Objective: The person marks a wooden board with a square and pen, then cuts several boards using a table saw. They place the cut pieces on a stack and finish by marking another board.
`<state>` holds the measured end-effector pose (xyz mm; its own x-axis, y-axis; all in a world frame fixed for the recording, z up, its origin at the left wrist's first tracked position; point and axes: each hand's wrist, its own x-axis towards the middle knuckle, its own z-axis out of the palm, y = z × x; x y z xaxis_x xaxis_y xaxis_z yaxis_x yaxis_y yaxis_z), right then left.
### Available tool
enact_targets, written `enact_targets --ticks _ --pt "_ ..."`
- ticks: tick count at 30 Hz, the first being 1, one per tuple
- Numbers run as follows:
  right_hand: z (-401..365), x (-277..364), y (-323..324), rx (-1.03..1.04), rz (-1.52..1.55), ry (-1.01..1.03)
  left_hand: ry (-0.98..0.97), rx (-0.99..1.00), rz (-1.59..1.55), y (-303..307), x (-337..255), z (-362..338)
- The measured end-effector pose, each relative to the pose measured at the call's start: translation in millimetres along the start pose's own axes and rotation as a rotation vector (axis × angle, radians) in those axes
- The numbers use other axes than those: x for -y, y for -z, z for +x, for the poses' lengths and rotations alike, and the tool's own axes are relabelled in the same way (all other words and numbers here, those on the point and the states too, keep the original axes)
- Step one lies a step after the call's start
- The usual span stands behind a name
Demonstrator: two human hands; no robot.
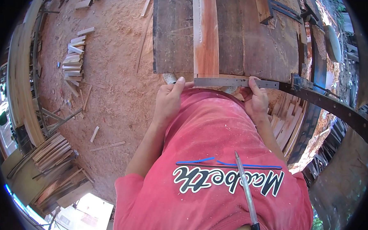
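Observation:
A flat metal ruler lies crosswise along the near end of a reddish wooden board. My left hand is closed at the ruler's left end, thumb raised and fingertips reaching its edge. Toward the other end, my right hand pinches the ruler, with the thumb on its upper face and the fingers curled below. The board rests lengthwise on a dark wooden workbench. Close to the camera, a clear-barrelled pen hangs in front of the red shirt.
A metal clamp fitting sits at the bench's right corner. On the dusty floor to the left lies a row of short wood offcuts. Long planks and stacked strips line the left side. More wood pieces lie right of my body.

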<state>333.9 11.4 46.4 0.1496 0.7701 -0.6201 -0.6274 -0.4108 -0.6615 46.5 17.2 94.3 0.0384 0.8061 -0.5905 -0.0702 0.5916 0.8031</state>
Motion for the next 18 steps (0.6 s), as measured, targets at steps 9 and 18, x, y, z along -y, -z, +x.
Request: enact_targets --ticks 9,18 --pt "2.4 0.3 -0.5 -0.001 0.001 0.009 0.035 -0.018 0.044 0.8 -5.9 -0.6" --pt "1.5 1.3 -2.7 -0.006 0.002 -0.007 0.057 -0.032 -0.087 -1.0 -4.9 0.0"
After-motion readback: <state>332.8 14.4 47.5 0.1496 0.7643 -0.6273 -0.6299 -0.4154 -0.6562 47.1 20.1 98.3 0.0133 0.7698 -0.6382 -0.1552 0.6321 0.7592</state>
